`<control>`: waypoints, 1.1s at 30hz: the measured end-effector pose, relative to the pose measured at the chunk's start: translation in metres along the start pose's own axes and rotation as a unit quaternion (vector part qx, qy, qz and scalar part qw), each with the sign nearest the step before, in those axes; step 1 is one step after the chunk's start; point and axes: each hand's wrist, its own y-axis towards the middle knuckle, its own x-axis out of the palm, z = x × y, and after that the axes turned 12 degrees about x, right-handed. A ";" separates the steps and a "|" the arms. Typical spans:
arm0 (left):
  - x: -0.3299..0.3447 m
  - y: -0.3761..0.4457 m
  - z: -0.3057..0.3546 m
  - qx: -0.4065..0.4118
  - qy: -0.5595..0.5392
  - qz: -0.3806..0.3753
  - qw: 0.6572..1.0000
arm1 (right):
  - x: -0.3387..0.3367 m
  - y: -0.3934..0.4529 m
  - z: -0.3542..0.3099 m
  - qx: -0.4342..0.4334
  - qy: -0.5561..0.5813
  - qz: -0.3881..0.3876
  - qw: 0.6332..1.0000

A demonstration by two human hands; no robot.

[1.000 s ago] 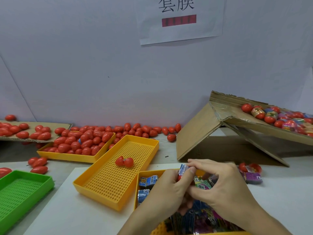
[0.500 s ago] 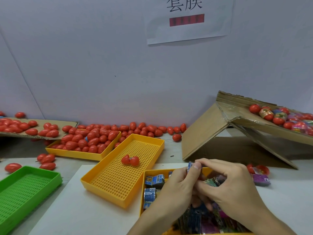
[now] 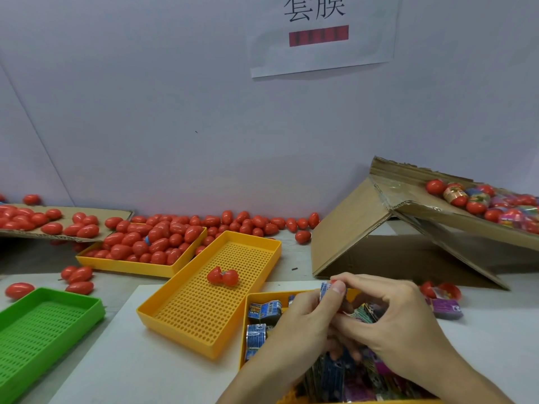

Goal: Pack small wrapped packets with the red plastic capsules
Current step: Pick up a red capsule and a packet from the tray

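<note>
A: Where's the packet?

B: Head view: the blue wrapped packet (image 3: 326,290) stands upright, pinched between left hand (image 3: 300,325) and right hand (image 3: 399,322), both grips closed around it over the near packet tray (image 3: 248,322). A red capsule seems tucked between them.

A: Counts?

B: Three yellow trays, one green tray (image 3: 43,325); one open capsule (image 3: 223,277) lies far-left, nearer the left hand.

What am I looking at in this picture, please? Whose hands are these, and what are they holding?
The picture comes from a camera worn on a person's head, looking down at the work table. There is no machine. The left hand and right hand together pinch a small wrapped packet over a yellow tray of packets. A second yellow tray holds one opened red capsule. A third yellow tray is heaped with closed red capsules. A green tray lies at left, a cardboard box at right.
</note>
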 end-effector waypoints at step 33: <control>0.003 0.004 0.003 -0.044 -0.148 0.138 0.978 | 0.003 0.002 0.011 0.048 -0.021 -0.009 0.999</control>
